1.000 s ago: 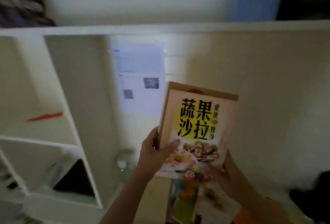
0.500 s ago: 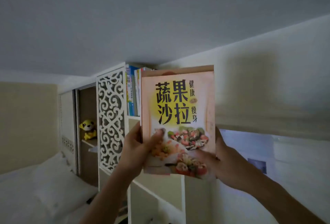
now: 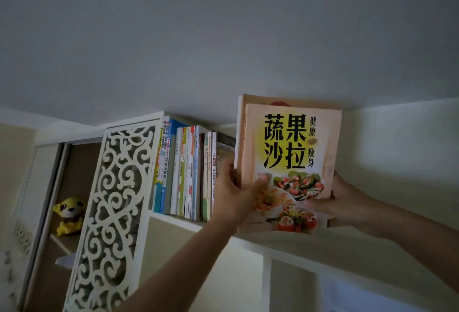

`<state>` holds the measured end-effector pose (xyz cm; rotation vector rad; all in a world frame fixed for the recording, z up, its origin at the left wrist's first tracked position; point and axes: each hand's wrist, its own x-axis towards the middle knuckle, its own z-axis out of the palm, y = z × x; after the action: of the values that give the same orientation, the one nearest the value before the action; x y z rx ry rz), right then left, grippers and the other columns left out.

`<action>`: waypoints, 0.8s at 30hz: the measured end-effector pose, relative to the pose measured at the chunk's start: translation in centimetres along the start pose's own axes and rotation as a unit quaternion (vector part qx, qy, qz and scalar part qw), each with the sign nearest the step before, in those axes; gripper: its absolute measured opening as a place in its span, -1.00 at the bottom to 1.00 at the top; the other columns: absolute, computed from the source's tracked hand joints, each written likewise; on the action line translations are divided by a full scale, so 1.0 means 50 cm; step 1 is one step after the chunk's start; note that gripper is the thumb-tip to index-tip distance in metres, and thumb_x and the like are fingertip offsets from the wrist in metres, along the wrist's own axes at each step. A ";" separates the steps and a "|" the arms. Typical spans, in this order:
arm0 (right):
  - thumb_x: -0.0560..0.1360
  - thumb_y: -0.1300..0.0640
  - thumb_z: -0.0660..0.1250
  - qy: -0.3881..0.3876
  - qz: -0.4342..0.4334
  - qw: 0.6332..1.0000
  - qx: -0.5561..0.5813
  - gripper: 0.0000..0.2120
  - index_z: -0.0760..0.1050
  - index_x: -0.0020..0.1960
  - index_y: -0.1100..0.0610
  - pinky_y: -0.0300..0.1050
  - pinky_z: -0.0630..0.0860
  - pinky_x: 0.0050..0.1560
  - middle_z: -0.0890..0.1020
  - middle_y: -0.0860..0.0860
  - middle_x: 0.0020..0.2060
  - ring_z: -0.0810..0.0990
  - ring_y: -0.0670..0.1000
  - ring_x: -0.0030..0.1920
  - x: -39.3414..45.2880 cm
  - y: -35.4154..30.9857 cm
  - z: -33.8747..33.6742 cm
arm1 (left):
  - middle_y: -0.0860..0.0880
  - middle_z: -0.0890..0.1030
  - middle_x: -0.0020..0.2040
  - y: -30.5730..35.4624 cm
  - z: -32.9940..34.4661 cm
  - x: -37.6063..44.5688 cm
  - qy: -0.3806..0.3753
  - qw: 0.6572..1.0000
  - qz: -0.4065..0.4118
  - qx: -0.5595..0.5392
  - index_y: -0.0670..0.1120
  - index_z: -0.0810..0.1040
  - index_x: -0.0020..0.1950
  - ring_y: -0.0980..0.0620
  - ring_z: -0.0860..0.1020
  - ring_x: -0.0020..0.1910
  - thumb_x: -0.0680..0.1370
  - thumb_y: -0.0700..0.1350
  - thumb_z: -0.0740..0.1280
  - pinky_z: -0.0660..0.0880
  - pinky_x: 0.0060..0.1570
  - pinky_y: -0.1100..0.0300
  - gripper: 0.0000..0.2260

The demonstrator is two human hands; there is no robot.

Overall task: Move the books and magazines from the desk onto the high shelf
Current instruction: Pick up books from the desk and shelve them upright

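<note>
1. Peach-coloured and glossy, the salad cookbook (image 3: 290, 160) is in both my hands, held upright, with its cover toward me. A second, bigger book (image 3: 242, 122) stands directly behind it and shows above its top edge and on its left side.
2. My left hand (image 3: 238, 192) grips the left edge of these books; the thumb is curled over the front cover and the fingers go behind.
3. My right hand (image 3: 347, 202) holds the lower right corner; the fingers are behind the cover, so I see only a part of them.
4. The books are in front of the high shelf (image 3: 178, 219), with the bottom edge about level with the white shelf board. I cannot tell if they touch it.
5. On the left end of the shelf stands a row of books (image 3: 188, 175), upright, just beside my left hand.
6. Farther left is a white carved panel (image 3: 111, 212), and behind it, in a brown compartment, sits a yellow plush toy (image 3: 68, 214).
</note>
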<state>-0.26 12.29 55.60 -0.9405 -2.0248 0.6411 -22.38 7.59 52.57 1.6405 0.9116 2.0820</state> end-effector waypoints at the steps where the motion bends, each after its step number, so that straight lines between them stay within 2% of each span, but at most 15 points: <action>1: 0.40 0.11 0.49 -0.014 0.017 1.000 0.012 -0.05 -0.10 0.49 -0.29 0.06 0.62 0.01 0.42 -0.05 0.39 0.52 0.05 0.26 0.034 0.010 0.005 | 0.00 0.62 0.00 -0.022 -0.004 0.015 0.014 1.000 0.005 -0.001 0.05 0.37 0.20 0.03 0.68 -0.12 0.37 0.01 0.52 0.65 -0.22 0.14 -0.51; 5: 0.41 0.19 0.48 -0.067 0.061 0.996 0.022 -0.18 0.11 0.43 -0.30 0.19 0.57 0.11 0.58 -0.05 0.23 0.61 0.07 0.17 0.143 0.025 0.040 | 0.09 0.59 -0.03 -0.094 -0.029 0.058 0.096 0.995 0.002 0.035 0.10 0.37 0.13 0.08 0.64 -0.06 0.34 0.03 0.55 0.65 -0.15 0.11 -0.52; 8: 0.45 0.22 0.44 -0.103 0.064 0.993 0.005 -0.33 0.22 0.40 -0.20 0.18 0.58 0.09 0.63 -0.05 0.17 0.62 0.06 0.15 0.193 0.024 0.067 | 0.10 0.56 0.04 -0.127 -0.045 0.069 0.130 0.991 -0.024 -0.014 0.09 0.34 0.26 0.08 0.62 -0.01 0.34 -0.04 0.56 0.65 -0.09 0.06 -0.40; 11: 0.44 0.22 0.43 -0.142 0.090 0.985 0.035 -0.36 0.26 0.38 -0.18 0.12 0.61 -0.02 0.63 -0.03 0.18 0.63 0.06 0.14 0.220 0.041 0.073 | 0.10 0.47 0.18 -0.154 -0.075 0.070 0.089 0.996 -0.008 -0.019 0.16 0.28 0.36 0.05 0.57 0.10 0.40 -0.10 0.51 0.64 -0.03 0.02 -0.37; 14: 0.42 0.20 0.43 -0.164 0.108 0.980 0.042 -0.43 0.31 0.32 -0.13 0.12 0.60 -0.02 0.66 0.04 0.12 0.66 0.14 0.10 0.220 0.057 0.072 | 0.12 0.37 0.25 -0.178 -0.114 0.063 0.021 0.994 0.046 0.094 0.13 0.35 0.39 0.13 0.50 0.16 0.44 -0.09 0.48 0.59 0.10 0.06 -0.43; 17: 0.41 0.20 0.44 -0.148 0.107 0.983 0.025 -0.46 0.34 0.30 -0.11 0.10 0.62 -0.03 0.68 0.00 0.08 0.67 0.10 0.07 0.239 0.071 0.079 | 0.08 0.42 0.24 -0.190 -0.130 0.067 -0.006 0.980 0.073 0.186 0.03 0.38 0.42 0.13 0.51 0.14 0.44 -0.11 0.48 0.54 0.19 0.10 -0.42; 20: 0.41 0.19 0.48 -0.121 0.090 0.989 0.003 -0.43 0.35 0.31 -0.10 0.07 0.63 0.00 0.67 -0.02 0.09 0.67 0.05 0.06 0.255 0.070 0.099 | 0.09 0.41 0.24 -0.189 -0.130 0.068 -0.001 0.971 0.093 0.220 0.00 0.35 0.44 0.11 0.50 0.16 0.42 -0.11 0.50 0.52 0.22 0.13 -0.38; 21: 0.40 0.19 0.50 -0.096 0.076 0.992 -0.017 -0.44 0.35 0.31 -0.08 0.01 0.64 -0.05 0.67 -0.01 0.07 0.69 -0.01 0.02 0.259 0.072 0.108 | 0.09 0.41 0.24 -0.190 -0.132 0.068 0.006 0.969 0.101 0.226 0.00 0.34 0.44 0.13 0.48 0.19 0.41 -0.10 0.51 0.49 0.25 0.14 -0.36; 23: 0.39 0.17 0.51 -0.021 0.025 0.995 -0.092 -0.49 0.37 0.25 0.00 -0.28 0.60 -0.25 0.64 -0.04 -0.03 0.66 -0.23 -0.20 0.264 0.067 0.127 | 0.11 0.41 0.26 -0.191 -0.134 0.068 0.022 0.962 0.121 0.245 0.01 0.33 0.46 0.15 0.43 0.24 0.41 -0.07 0.51 0.44 0.30 0.19 -0.34; 24: 0.35 0.06 0.55 0.017 -0.003 0.990 -0.143 -0.47 0.37 0.22 0.01 -0.37 0.55 -0.32 0.62 -0.06 -0.05 0.63 -0.29 -0.28 0.263 0.061 0.136 | 0.12 0.41 0.27 -0.190 -0.134 0.068 0.027 0.958 0.132 0.253 0.01 0.33 0.46 0.17 0.41 0.26 0.41 -0.06 0.51 0.42 0.31 0.20 -0.34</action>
<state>-10.05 23.81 55.58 -1.1015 -2.1231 0.3319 -30.85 14.85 47.89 2.0616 1.4032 2.1940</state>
